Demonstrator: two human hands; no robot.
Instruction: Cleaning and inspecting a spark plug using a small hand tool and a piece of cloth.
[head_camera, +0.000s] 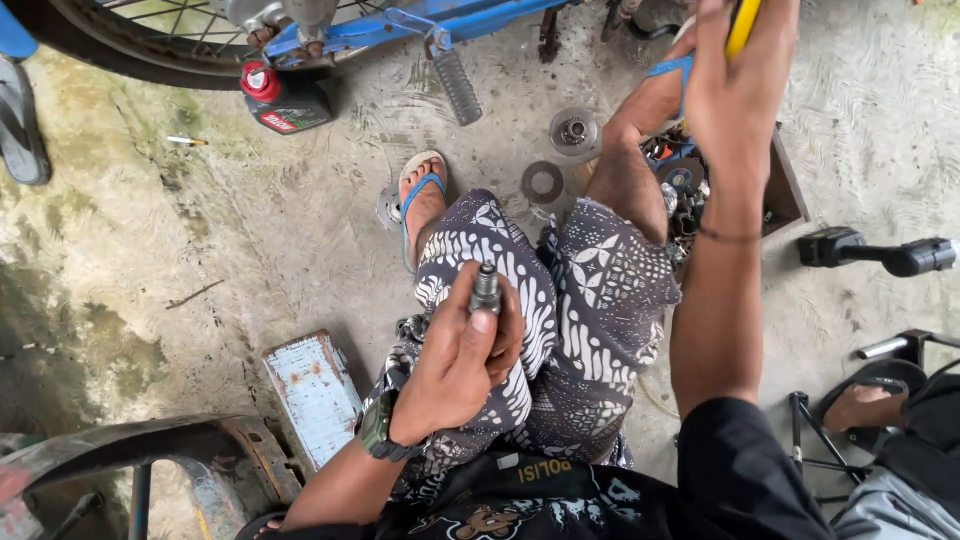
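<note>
- Two hands busy here, seen from above, person sitting low over a concrete floor (250, 230) in patterned shorts (560, 300).
- Left hand (455, 365) has its grip pinching a small grey metal socket-like part (486, 288), held upright over the left thigh, thumb against its side. Green wristwatch (378, 428) on that wrist.
- Right hand (735, 85) is stretched out forward, grip wrapped around a yellow-handled tool (744, 22); only a bit of the handle shows at the top edge.
- Just below that hand sits a wooden box of mixed parts (690, 190), next to the right knee.
- Round metal discs (545, 182) lie on the floor between the feet, near the blue sandal (418, 190).
- Oil bottle with a red cap (283, 100) stands beside the bike wheel (150, 40) up top.
- Worn light-blue metal case (315, 395) lies left of the left leg.
</note>
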